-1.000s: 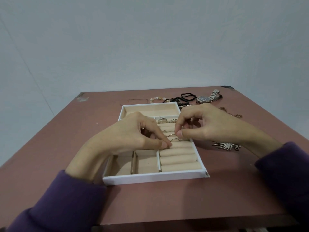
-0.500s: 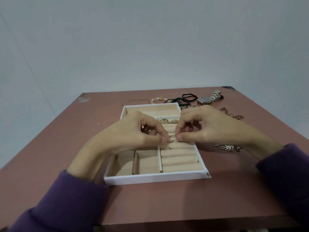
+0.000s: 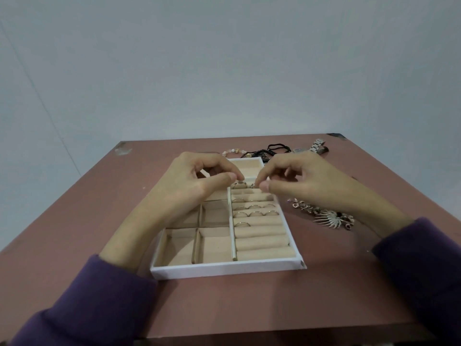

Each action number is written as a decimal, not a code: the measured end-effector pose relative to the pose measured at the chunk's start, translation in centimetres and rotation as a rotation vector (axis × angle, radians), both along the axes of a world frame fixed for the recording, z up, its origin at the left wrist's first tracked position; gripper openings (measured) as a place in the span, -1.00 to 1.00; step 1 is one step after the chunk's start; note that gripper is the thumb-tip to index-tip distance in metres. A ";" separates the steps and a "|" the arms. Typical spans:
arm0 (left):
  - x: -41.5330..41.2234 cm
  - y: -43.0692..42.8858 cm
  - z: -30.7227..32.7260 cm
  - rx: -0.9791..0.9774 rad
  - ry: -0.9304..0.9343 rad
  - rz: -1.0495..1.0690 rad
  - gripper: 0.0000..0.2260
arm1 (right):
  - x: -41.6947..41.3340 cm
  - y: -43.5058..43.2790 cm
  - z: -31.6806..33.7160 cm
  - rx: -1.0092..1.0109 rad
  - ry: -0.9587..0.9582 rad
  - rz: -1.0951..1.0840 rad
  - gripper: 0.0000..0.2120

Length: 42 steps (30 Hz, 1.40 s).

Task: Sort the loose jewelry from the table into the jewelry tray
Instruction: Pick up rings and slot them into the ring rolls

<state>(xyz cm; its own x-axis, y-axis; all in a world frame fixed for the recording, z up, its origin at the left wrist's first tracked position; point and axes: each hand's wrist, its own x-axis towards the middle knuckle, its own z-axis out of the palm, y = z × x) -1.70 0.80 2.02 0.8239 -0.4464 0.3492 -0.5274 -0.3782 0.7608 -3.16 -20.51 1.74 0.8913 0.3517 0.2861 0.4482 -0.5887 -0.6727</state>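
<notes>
The white jewelry tray [image 3: 224, 269] with beige lining lies in the middle of the table. Its right half is a column of ring rolls, and several thin rings [image 3: 255, 214] stand in the middle rows. Both hands meet over the farthest roll row. My left hand [image 3: 199, 181] pinches a larger ring [image 3: 240, 184] there between thumb and forefinger. My right hand [image 3: 299, 181] pinches a second ring [image 3: 253, 185] right beside it, mostly hidden by the fingertips. The square compartments on the tray's left side hold nothing that I can see.
Loose pieces lie on the reddish table [image 3: 74, 221]. A silver fan-shaped necklace [image 3: 329, 217] lies right of the tray, under my right wrist. A bead bracelet [image 3: 232, 152], black cords [image 3: 277, 148] and a metal watch [image 3: 316, 146] lie beyond the tray. A wall stands behind.
Both hands have moved from the middle roll rows to the far row. The thin rings in the middle rows are now uncovered.
</notes>
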 end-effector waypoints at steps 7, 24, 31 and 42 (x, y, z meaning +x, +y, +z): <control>0.8 -2.1 1.7 0.164 -0.048 0.053 -0.92 | 2.5 -2.7 -0.1 0.140 -0.110 -0.366 -0.91; 4.0 -8.7 0.6 0.546 -0.147 0.131 -0.85 | 3.9 -4.3 -1.9 -0.362 -0.072 -0.322 -0.78; 4.9 -9.6 1.1 0.624 -0.127 0.115 -0.86 | 4.1 -4.4 -2.0 -0.256 0.048 -0.290 -0.93; 5.9 -11.1 1.5 0.854 -0.127 0.053 -0.84 | 4.3 -4.6 -1.5 0.005 -0.061 -0.502 -0.87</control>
<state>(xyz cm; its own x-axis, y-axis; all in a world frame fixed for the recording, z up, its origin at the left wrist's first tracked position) 4.18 -10.30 3.54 0.8286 -0.5598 0.0027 -0.5546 -0.8201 0.1409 1.14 -25.13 0.25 0.9317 -0.1180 0.3437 0.1490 -0.7387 -0.6574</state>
